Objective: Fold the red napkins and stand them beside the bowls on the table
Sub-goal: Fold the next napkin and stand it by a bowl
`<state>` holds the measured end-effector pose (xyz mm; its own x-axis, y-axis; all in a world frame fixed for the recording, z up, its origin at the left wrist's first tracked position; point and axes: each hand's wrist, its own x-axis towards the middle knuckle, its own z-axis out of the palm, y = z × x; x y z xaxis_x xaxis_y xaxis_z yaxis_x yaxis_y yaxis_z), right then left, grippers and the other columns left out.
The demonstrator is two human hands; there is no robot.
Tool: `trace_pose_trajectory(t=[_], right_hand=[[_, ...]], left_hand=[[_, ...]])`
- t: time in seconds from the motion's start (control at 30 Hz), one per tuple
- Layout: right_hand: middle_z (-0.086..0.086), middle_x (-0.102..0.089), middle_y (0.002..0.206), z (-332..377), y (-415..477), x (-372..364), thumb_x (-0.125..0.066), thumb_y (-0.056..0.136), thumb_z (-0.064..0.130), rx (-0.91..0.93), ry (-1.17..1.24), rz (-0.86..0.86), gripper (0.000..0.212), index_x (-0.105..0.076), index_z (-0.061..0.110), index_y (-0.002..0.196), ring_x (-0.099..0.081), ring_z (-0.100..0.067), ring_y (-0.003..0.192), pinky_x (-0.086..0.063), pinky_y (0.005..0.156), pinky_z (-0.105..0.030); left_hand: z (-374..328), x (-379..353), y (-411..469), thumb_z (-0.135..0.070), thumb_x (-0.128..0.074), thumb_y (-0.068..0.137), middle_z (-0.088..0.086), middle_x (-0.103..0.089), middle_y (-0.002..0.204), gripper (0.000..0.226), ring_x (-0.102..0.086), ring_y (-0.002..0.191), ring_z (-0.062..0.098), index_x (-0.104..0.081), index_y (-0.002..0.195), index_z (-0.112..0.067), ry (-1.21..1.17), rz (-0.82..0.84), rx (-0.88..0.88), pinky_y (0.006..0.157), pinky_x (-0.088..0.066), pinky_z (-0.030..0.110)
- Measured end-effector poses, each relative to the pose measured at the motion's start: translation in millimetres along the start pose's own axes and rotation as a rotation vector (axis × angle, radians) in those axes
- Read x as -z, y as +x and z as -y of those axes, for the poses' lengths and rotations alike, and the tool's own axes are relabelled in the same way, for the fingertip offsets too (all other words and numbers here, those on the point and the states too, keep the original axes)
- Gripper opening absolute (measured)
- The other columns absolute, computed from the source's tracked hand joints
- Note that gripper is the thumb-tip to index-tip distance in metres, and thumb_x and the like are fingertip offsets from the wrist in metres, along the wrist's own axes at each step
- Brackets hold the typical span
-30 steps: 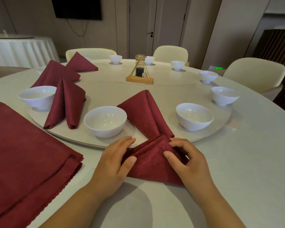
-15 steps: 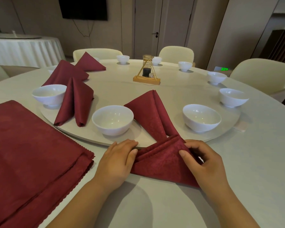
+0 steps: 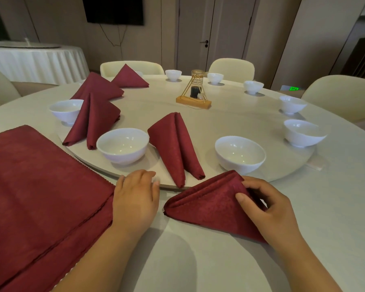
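Observation:
A folded red napkin lies as a triangle on the table in front of me. My right hand pinches its right corner between thumb and fingers. My left hand is off the napkin, its fingertips on the rim of the round turntable. Folded napkins stand on the turntable: one between two white bowls, another beside the left bowl, two more farther back.
A stack of flat red napkins lies at my left. Several more white bowls ring the turntable's right and far side. A gold wire stand on a wooden base sits mid-table. Cream chairs surround the table.
My left hand has let go of the napkin's left corner and moved left onto the turntable rim. The right hand keeps its pinch on the right corner.

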<state>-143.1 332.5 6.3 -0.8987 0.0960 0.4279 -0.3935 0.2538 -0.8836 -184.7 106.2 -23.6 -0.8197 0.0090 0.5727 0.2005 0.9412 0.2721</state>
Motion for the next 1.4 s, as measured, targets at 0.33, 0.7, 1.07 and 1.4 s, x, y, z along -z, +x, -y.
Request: trace_pose_trajectory(t=[0.33, 0.7, 1.07, 1.4], right_hand=[[0.022, -0.066, 0.080, 0.0, -1.0, -1.2, -0.066, 0.068, 0.021, -0.020, 0.002, 0.028, 0.009, -0.063, 0.028, 0.072, -0.060, 0.004, 0.074, -0.043, 0.065, -0.006], [0.020, -0.066, 0.086, -4.0, -1.3, -0.4, -0.058, 0.069, 0.030, -0.077, -0.004, 0.031, 0.016, -0.064, 0.028, 0.083, -0.060, 0.003, 0.078, -0.044, 0.071, -0.009], [0.016, -0.066, 0.093, -5.7, -2.6, -1.8, -0.065, 0.065, 0.037, -0.068, -0.004, 0.067, 0.026, -0.064, 0.029, 0.090, -0.061, -0.001, 0.085, -0.046, 0.076, -0.012], [0.019, -0.065, 0.096, -8.9, -2.5, -5.9, -0.062, 0.066, 0.039, -0.077, -0.045, 0.052, 0.027, -0.063, 0.033, 0.092, -0.060, 0.002, 0.086, -0.044, 0.076, -0.009]], left_hand=[[-22.8, -0.2, -10.6, -0.019, -0.036, 0.091, 0.006, -0.064, 0.115, 0.035, -0.047, 0.112, 0.009, -0.062, 0.112, -0.010, -0.416, 0.116, -0.374, 0.105, -0.020, 0.018], [-13.1, -9.4, -9.0, -0.039, -0.023, 0.087, 0.001, -0.061, 0.116, 0.056, -0.042, 0.113, 0.006, -0.060, 0.118, -0.011, -0.290, 0.219, -0.243, 0.108, -0.019, 0.038], [-15.9, -3.3, -2.9, -0.050, -0.007, 0.074, 0.005, -0.058, 0.120, 0.082, -0.049, 0.116, 0.020, -0.058, 0.121, -0.008, -0.283, 0.226, -0.116, 0.094, -0.025, 0.018], [-2.9, 1.3, 1.7, -0.054, -0.008, 0.069, 0.007, -0.057, 0.117, 0.087, -0.048, 0.113, 0.022, -0.057, 0.122, -0.006, -0.302, 0.223, -0.071, 0.089, -0.027, 0.019]])
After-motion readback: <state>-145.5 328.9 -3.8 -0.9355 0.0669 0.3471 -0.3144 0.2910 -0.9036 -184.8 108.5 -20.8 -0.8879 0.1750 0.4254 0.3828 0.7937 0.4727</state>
